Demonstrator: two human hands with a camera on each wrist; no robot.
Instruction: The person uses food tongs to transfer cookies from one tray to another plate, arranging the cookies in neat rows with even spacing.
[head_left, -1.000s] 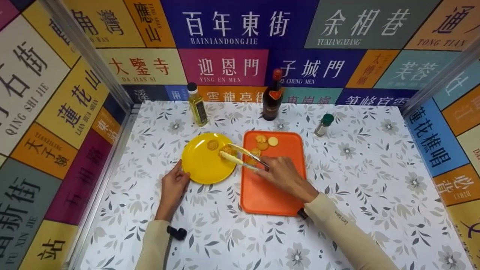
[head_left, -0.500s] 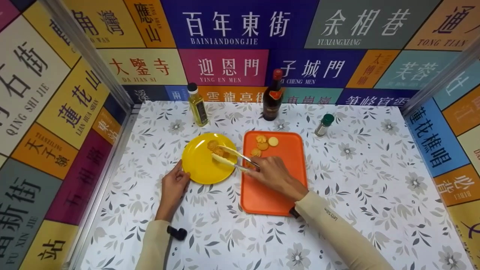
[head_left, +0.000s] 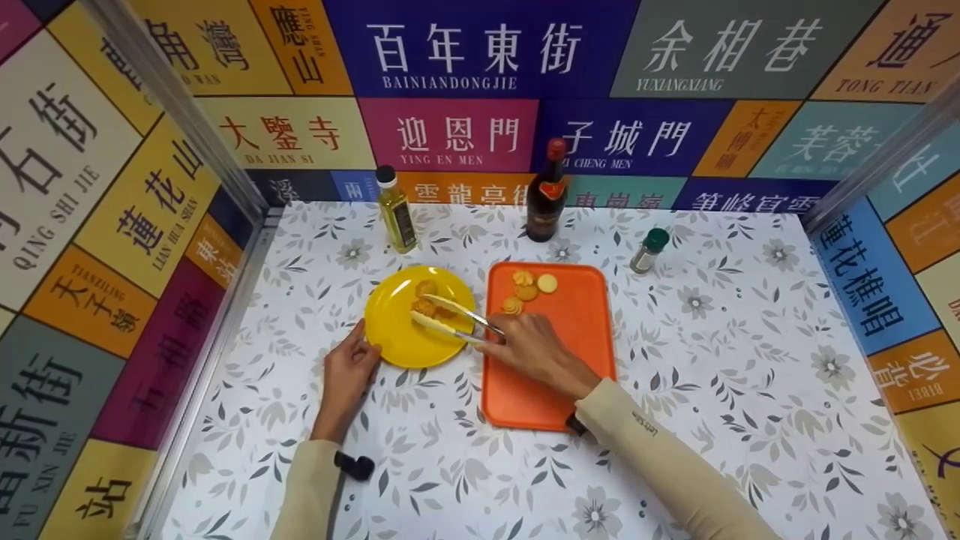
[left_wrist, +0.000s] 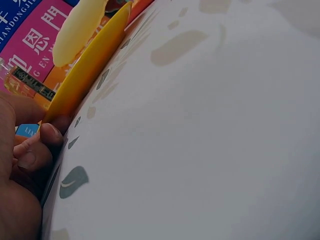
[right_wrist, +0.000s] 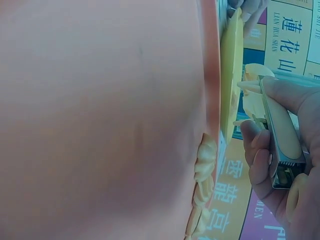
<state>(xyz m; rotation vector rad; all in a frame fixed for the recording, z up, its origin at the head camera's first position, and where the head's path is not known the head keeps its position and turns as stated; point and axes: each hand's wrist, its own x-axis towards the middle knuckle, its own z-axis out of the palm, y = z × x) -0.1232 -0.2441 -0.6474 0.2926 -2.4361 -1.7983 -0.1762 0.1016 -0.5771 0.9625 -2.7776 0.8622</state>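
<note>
Head view: the left hand pinches the yellow plate at its near-left rim. The right hand, right of the plate, grips tongs, their tips over it around one cookie, perhaps touching; another cookie lies toward the plate's far rim. Right of the plate: an orange tray bearing cookies.

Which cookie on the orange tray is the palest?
The pale-yellow cookie nearest the green-lidded jar; the other cookies on the tray look more golden brown.
</note>
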